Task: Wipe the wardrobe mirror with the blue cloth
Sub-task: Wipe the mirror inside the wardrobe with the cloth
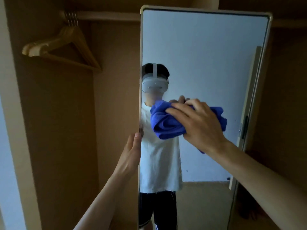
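Head view: the mirror [207, 55] is seen upright on a swung-out panel in the wardrobe [58, 130], with wooden hangers [63, 45] hung on a rail to its left. The cloth [166, 123] is bunched and pressed flat to the glass at about mid-height, towards the left side. It is covered by the right hand [197, 123], whose fingers are spread and bent over the bundle so that it is gripped as well as pushed. The panel's left edge is held by the left hand [131, 153]; the thumb is laid on the front rim, and the fingers are hidden behind (presumably wrapped round the edge). The cloth is judged soft, light and easily crumpled – best kept wadded under the palm so that no loose corner trails. The mirror is judged stiff, smooth and breakable, and free to swing – so it is best steadied by its frame edge, not by the glass; moderate pressure should be enough.
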`<state>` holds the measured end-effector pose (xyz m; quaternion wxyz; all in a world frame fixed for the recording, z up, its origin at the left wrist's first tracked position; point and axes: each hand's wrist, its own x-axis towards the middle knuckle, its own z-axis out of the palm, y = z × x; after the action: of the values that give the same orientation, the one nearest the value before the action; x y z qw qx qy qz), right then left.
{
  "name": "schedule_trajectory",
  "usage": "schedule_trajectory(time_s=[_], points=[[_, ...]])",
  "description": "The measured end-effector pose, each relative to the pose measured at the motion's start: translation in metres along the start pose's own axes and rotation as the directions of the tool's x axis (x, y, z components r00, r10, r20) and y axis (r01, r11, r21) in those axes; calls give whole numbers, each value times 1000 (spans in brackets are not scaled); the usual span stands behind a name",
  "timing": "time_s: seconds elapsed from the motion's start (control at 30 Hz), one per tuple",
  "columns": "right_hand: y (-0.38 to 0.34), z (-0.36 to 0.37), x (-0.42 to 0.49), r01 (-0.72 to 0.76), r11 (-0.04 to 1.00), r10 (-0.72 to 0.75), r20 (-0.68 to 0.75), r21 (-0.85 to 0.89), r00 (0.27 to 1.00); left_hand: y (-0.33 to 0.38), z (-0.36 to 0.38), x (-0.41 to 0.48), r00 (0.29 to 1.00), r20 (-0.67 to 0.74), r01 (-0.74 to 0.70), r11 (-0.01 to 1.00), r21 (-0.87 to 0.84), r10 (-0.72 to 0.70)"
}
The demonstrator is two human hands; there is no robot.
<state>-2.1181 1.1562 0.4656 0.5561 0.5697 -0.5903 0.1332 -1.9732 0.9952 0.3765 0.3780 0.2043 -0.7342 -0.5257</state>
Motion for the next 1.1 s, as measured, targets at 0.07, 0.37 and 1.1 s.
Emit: schedule_trajectory(time_s=[0.07,0.37,1.1], points=[[16,-10,10,-45,999,45,2,-16,999,1,0,-1,1000,-11,-8,1000,-23,7],[-30,35,-83,48,998,-51,62,41,997,8,14,-5,994,-100,-28,996,89,37],[38,4,-72,-7,999,6,32,38,999,18,50,-23,957,-291,41,979,198,19]])
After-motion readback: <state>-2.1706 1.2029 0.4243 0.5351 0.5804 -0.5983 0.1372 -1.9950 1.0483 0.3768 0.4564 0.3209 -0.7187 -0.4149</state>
